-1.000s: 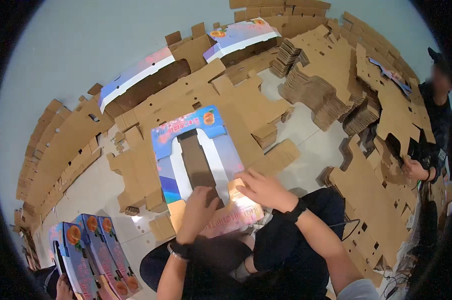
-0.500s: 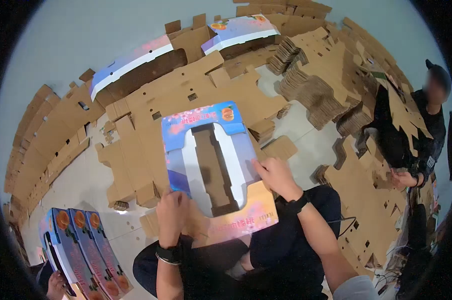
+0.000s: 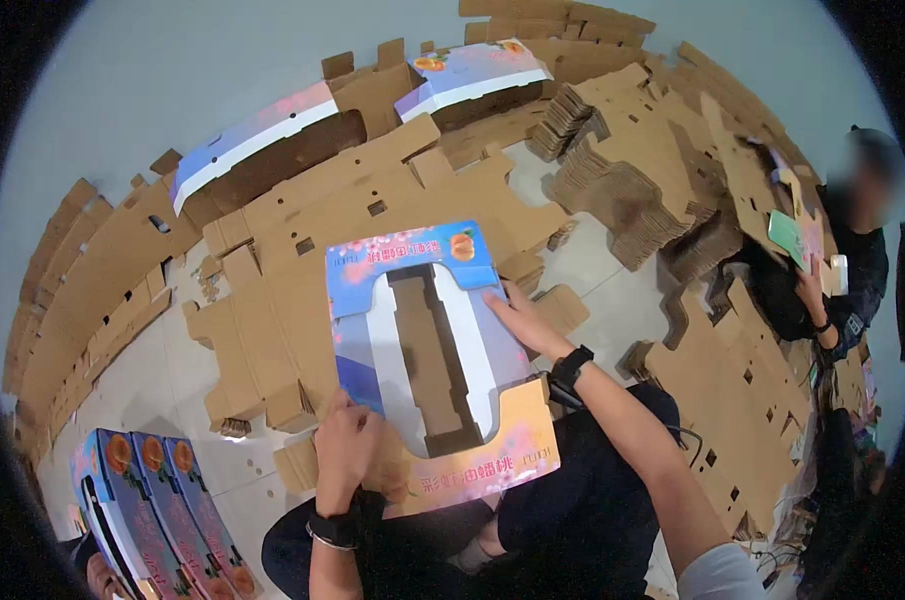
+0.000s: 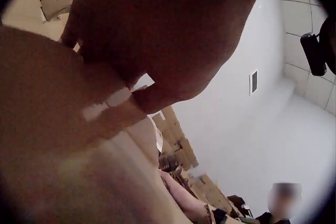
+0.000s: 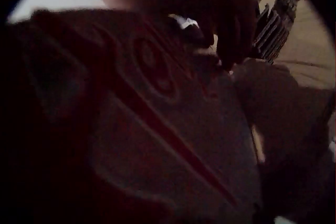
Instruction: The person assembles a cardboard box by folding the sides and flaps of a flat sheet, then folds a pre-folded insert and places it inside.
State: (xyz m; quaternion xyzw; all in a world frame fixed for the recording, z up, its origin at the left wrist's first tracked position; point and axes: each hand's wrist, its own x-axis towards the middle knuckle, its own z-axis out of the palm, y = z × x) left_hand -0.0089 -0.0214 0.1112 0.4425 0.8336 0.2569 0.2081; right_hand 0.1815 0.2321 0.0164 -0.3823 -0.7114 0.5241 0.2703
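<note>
A printed fruit box [image 3: 513, 355] with a long cut-out window lies above the lap in the head view, its orange end nearest the body. My left hand [image 3: 348, 445] grips its left edge near the lower corner, fingers curled. On the right edge, higher up, my right hand [image 3: 528, 322] holds the box with the thumb on top and the other fingers out of sight below the side. In the left wrist view my left hand [image 4: 163, 35] is dark, close to the blurred box surface. The right wrist view shows my right hand [image 5: 210, 8] behind dark red lettering.
Brown flat cardboard [image 3: 373, 220] covers the floor ahead, with stacked cut sheets [image 3: 623, 190] to the right. Several finished printed boxes [image 3: 163, 510] stand at the lower left. Two printed open boxes [image 3: 263, 130] lie along the wall. Another person [image 3: 858, 230] sits at the right.
The box has come out from under my hands and lies flatter, shifted right. My left hand has moved from its window to the left edge; my right hand has slid up the right edge.
</note>
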